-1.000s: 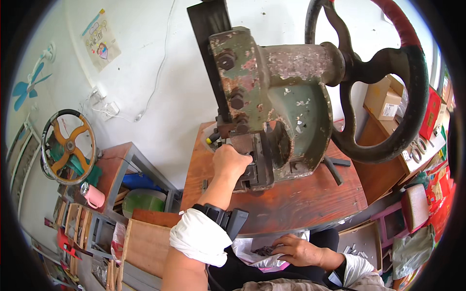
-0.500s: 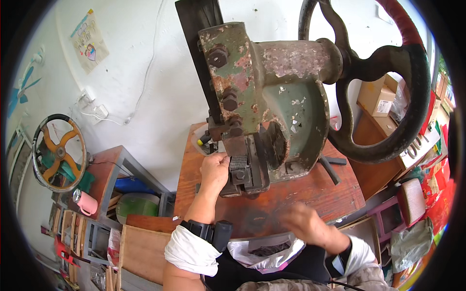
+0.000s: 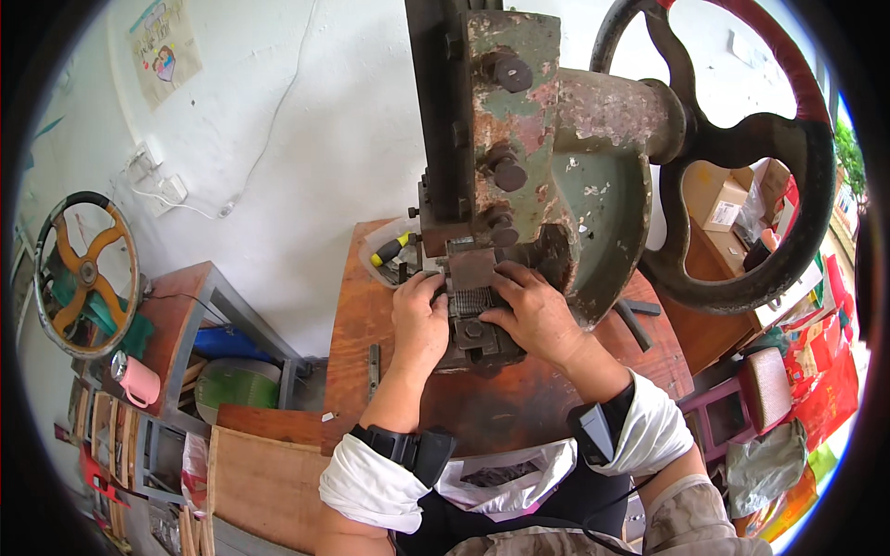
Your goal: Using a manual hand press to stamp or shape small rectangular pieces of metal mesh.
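A heavy hand press (image 3: 519, 120) with chipped green paint stands before me, its ram coming down over a dark metal die block (image 3: 477, 338). On the block, under the ram, lies a small grey ribbed piece (image 3: 471, 301). My left hand (image 3: 422, 320) has its fingers closed at the left side of this piece, fingertips against it. From the right my right hand (image 3: 542, 320) reaches in, with thumb and fingers bent around the piece's right side. The fingertips are partly hidden by the ram and die. The press's big spoked handwheel (image 3: 807, 204) is at the right, untouched.
The press stands on a reddish wooden table (image 3: 389, 347). Behind the left hand sits a plastic tub with a yellow-black handled tool (image 3: 389, 250). A flat metal bar (image 3: 374, 371) lies at the table's left. A white bag (image 3: 547, 473) is at my lap. Cardboard boxes (image 3: 728, 204) stand right.
My right hand has come up from above my lap to the right side of the ribbed piece. My left hand stays at its left side. The view has shifted, so the press appears farther right.
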The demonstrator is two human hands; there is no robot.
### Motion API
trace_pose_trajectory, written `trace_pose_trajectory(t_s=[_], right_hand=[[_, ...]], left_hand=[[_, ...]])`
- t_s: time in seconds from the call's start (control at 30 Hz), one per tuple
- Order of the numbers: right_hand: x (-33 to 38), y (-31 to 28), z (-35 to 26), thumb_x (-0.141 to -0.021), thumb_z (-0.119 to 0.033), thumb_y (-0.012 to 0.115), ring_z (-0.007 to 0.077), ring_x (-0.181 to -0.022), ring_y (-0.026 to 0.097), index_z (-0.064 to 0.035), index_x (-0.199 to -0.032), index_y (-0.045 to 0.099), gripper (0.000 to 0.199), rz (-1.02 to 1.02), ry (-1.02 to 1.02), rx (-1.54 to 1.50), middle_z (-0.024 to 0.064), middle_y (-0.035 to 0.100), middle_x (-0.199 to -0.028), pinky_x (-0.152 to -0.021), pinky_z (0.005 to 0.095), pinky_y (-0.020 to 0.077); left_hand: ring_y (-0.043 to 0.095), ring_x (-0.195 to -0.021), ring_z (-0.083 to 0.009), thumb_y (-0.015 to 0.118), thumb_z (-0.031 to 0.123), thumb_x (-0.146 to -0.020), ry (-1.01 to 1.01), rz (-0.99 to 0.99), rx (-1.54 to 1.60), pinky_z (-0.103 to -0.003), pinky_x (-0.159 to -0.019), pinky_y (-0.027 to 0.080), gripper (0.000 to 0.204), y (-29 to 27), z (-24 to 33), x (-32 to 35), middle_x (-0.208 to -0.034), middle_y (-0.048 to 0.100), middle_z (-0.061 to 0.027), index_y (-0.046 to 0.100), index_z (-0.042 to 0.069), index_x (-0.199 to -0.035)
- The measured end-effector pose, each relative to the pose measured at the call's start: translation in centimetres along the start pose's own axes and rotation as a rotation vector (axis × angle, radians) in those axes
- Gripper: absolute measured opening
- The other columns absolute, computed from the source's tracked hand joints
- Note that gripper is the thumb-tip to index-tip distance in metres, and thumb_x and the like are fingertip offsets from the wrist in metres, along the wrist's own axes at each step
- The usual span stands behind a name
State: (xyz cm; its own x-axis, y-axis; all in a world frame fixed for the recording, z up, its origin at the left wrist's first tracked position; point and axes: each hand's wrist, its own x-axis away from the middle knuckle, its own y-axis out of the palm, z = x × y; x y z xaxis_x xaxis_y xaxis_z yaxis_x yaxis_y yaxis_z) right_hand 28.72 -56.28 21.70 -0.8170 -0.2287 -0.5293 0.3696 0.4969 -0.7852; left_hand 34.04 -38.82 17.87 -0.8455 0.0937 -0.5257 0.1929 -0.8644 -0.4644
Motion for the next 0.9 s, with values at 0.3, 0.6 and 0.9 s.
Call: trace_pose_trajectory(t_s=[0.3, 0.6, 0.9], right_hand=[[0.3, -0.3, -0.4, -0.066, -0.021, 0.078, 0.0344, -0.109, 0.054, -0.0031, -0.114, 0.059, 0.055, 0.064, 0.173, -0.17, 0.016, 0.054, -0.121, -0.09, 0.04, 0.0462], [0.8, 0.4, -0.2, -0.063, -0.014, 0.078, 0.0347, -0.103, 0.058, -0.0018, -0.108, 0.062, 0.049, 0.159, 0.208, -0.285, 0.0161, 0.056, -0.117, -0.086, 0.0384, 0.0491], [1.0, 1.3, 0.5, -0.064, -0.001, 0.075, 0.0296, -0.097, 0.06, -0.0006, -0.097, 0.064, 0.035, 0.199, 0.165, -0.408, 0.0125, 0.059, -0.108, -0.08, 0.0345, 0.0503]], left_hand=[[0.052, -0.103, -0.0364, 0.064, 0.002, -0.075, 0.069, -0.042, 0.065, -0.043, -0.09, 0.042, 0.027, -0.1, 0.4, 0.1, -0.104, 0.059, -0.0141, 0.065, 0.003, -0.103], [0.052, -0.104, -0.0346, 0.066, 0.002, -0.076, 0.024, 0.016, 0.139, -0.041, -0.091, 0.042, 0.022, 0.1, 0.6, 0.5, -0.107, 0.057, -0.0155, 0.066, 0.001, -0.098], [0.052, -0.102, -0.0354, 0.063, 0.001, -0.077, 0.031, 0.016, 0.145, -0.041, -0.089, 0.043, 0.023, 0.1, 0.9, 0.7, -0.104, 0.056, -0.0163, 0.065, 0.0, -0.1]])
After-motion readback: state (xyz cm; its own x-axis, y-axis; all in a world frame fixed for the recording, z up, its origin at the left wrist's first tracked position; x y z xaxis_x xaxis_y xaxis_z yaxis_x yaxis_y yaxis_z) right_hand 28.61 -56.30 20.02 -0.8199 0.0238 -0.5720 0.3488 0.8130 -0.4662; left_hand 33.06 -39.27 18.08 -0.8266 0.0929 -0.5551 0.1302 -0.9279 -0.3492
